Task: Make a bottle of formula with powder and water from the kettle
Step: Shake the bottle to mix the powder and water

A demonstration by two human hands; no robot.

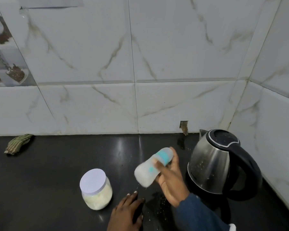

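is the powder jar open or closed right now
Closed. The powder jar stands upright on the counter with its white lid seated on top.

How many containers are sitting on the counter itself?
2: the lidded powder jar left of the hands, and the kettle at right. The baby bottle is held aloft in the right hand.

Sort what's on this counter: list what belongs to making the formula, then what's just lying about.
For the job:
- baby bottle, tilted and blurred, held in the right hand
- lidded jar of powder
- steel kettle, lid shut

Lying about:
- striped green object by the wall, far left
- left hand rests flat on the counter, holding nothing
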